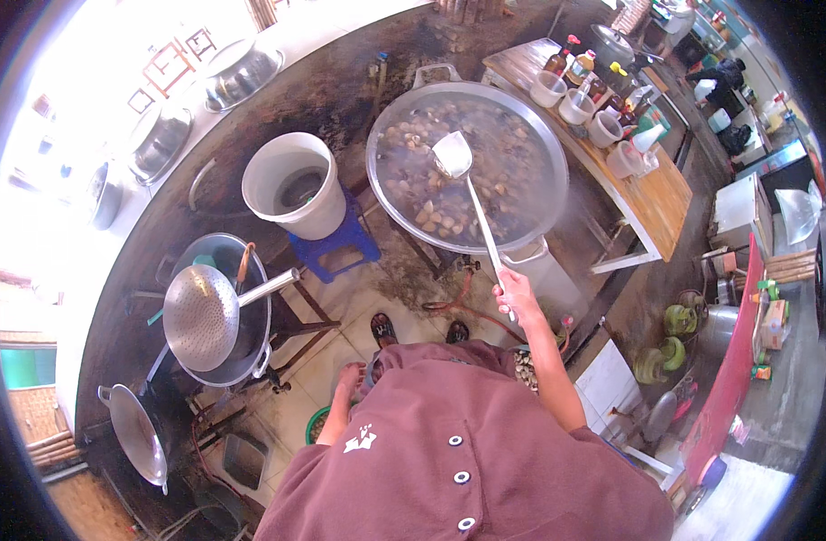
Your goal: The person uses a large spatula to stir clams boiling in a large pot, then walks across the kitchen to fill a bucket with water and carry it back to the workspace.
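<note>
My right hand [515, 294] is closed around the long handle of a wok spatula [453, 155]. Its broad metal blade is over the large round pan [558, 180], at the surface of the cooking liquid. Many clams [440, 219] lie in that steaming liquid, some of them partly under it. My left hand [350, 373] hangs low beside my left thigh, with its fingers loosely apart and nothing visible in them. Below it, the rim of a green basket [316, 424] shows, partly hidden by my arm and shirt.
A white bucket [261, 203] stands on a blue stool [332, 261] left of the pan. Further left, a perforated strainer [197, 316] rests across a metal pot [267, 334]. Sauce bottles [579, 68] and tubs occupy a wooden table [661, 203] at right. A hose [449, 305] crosses the floor.
</note>
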`<move>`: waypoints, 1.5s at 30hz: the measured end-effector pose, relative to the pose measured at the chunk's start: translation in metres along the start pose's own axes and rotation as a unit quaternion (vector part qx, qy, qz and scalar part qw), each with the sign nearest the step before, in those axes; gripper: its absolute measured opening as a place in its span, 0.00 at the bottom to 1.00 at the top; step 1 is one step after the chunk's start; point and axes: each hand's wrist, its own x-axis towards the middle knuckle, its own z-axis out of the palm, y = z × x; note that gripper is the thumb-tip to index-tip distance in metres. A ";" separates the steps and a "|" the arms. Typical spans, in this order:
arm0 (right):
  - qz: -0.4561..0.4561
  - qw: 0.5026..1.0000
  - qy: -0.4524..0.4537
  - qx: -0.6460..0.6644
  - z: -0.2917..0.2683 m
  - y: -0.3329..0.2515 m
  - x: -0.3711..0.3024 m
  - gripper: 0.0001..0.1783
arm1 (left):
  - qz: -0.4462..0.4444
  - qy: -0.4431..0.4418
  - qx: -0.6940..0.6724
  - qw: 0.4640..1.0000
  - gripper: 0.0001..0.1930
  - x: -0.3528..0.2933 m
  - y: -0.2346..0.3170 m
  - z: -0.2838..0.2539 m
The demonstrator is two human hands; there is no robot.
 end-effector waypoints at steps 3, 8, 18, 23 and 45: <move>-0.012 1.000 -0.003 0.021 -0.011 0.007 -0.009 0.15 | 0.048 -0.022 -0.004 0.999 0.16 0.000 0.011 -0.001; -0.010 0.999 0.016 0.041 -0.031 0.014 -0.021 0.15 | -0.103 -0.002 -0.113 0.988 0.16 -0.007 0.029 -0.006; -0.063 0.987 0.078 0.128 -0.035 0.016 -0.035 0.13 | -0.126 -0.034 -0.211 0.969 0.18 0.010 -0.016 -0.019; -0.064 0.978 0.088 0.176 -0.015 0.010 -0.019 0.12 | -0.056 -0.045 -0.019 0.997 0.17 0.006 -0.009 -0.036; -0.089 0.881 -0.037 0.463 -0.072 0.030 -0.143 0.21 | -0.110 -0.099 -0.126 0.981 0.18 0.030 -0.020 -0.105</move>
